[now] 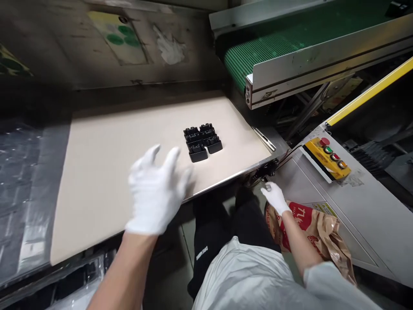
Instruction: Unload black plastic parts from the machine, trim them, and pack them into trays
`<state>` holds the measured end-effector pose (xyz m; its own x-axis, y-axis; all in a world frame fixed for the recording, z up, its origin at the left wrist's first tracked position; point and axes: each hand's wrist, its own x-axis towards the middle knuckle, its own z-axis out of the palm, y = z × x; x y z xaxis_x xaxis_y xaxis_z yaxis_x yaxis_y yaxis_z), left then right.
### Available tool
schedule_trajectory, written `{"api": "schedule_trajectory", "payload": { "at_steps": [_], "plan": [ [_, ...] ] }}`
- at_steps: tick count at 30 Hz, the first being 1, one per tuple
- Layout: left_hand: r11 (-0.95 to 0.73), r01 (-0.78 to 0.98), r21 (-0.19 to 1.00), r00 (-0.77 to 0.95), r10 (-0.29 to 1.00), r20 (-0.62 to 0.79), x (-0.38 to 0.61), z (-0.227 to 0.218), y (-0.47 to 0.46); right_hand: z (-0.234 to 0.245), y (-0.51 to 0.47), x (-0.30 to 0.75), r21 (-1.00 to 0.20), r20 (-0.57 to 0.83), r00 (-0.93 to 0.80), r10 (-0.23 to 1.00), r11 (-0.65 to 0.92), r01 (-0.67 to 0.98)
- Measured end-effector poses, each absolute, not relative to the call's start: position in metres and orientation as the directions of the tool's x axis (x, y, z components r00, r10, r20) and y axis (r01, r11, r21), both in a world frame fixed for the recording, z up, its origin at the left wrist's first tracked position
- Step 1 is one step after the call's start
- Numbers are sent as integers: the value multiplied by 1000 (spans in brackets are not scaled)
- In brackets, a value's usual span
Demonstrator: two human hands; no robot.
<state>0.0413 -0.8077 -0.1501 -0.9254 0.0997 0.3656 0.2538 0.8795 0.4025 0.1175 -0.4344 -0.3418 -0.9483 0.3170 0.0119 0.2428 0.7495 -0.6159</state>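
A compact cluster of several black molded plastic parts (202, 142) sits in two rows on the beige-covered worktable (103, 172). My left hand (156, 193), in a white glove, hovers over the table to the left of the parts. Its fingers are spread and hold nothing. Low on the right, past the table's front edge, is my right hand (275, 197), also gloved in white, above a brown paper bag (322, 230). Its fingers are curled, and what they may hold is hidden. Just above it, dark objects (266, 168) show at the table edge, too unclear to name.
A green ribbed conveyor (264, 51) ends above the table's back right. A metal tool (264, 138) lies at the right edge. A yellow button box (327, 158) is on the machine at right. Plastic-wrapped dark trays (22, 185) stand at left.
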Motion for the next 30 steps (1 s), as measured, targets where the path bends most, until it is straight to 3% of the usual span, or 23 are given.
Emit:
{"api": "schedule_trajectory", "payload": {
  "at_steps": [2,4,9,11,14,16,18,20,22,25,30],
  "plan": [
    [916,342,210,-911,269,314,3,-149,-787,-352,-447,159,-663,-88,-934,346,679,314],
    [918,377,121,-903,336,269,-22,-151,-774,-357,-456,200,-703,-184,-910,373,597,387],
    [928,332,172,-940,311,139,-32,-162,-775,-320,-460,239,-715,-282,-860,425,505,484],
    [919,300,256,-954,295,61,-35,-163,-780,-277,-460,213,-724,-203,-900,387,560,404],
    [843,246,478,-954,297,-34,-34,-156,-785,-201,-466,134,-601,187,-961,202,798,51],
    [647,105,755,-943,306,-131,-21,-150,-789,-162,-471,70,-430,304,-946,117,902,-27],
    [228,-154,961,-924,312,-222,4,-147,-794,-141,-473,11,-273,237,-960,152,958,85],
    [-242,-343,907,-914,306,-264,39,-150,-797,-137,-472,-32,-223,163,-970,179,965,141],
    [-521,-392,758,-917,282,-281,73,-156,-797,-143,-466,-58,-225,106,-979,172,964,145],
    [-638,-392,663,-920,279,-276,111,-165,-789,-150,-454,-76,-234,40,-986,162,961,148],
    [-555,-312,771,-950,196,-243,131,-174,-778,-145,-444,-82,-286,29,-982,186,943,170]
  ]
}}
